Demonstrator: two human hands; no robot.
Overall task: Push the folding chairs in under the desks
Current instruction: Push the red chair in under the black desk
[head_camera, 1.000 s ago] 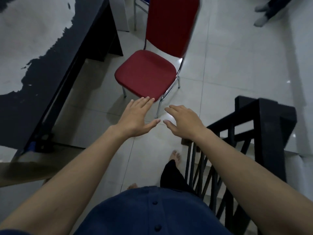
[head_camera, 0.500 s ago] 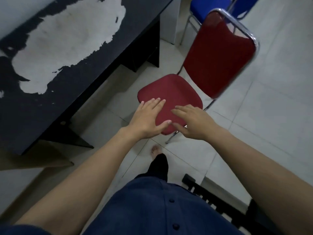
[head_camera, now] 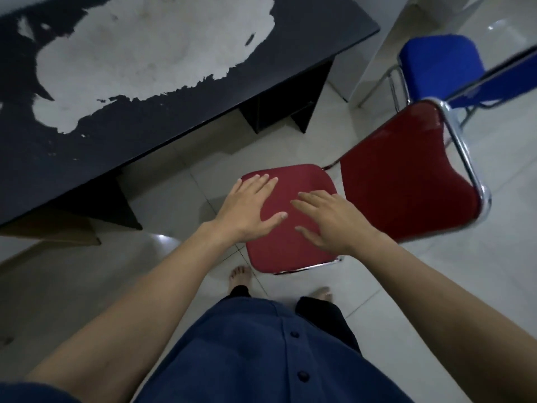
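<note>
A red folding chair (head_camera: 401, 173) with a chrome frame stands on the tiled floor, out from the desk, its backrest to the right. Its red seat (head_camera: 296, 181) lies right in front of me. My left hand (head_camera: 247, 207) is spread flat over the seat's left edge, fingers apart. Over the seat's right half my right hand (head_camera: 331, 219) hovers or rests, fingers also spread; I cannot tell whether it touches. Neither hand grips anything. The black desk (head_camera: 180, 112), its top badly peeled to white, runs along the upper left with open space beneath it.
A blue folding chair (head_camera: 438, 65) stands behind the red one at the upper right, next to a white panel (head_camera: 374, 53). My bare feet (head_camera: 239, 274) are on the tiles just short of the red seat. A brown board (head_camera: 49, 231) lies under the desk's left end.
I have stepped closer to the red chair and both hands have come forward from short of the seat to over it. The black stair railing has dropped out of view.
</note>
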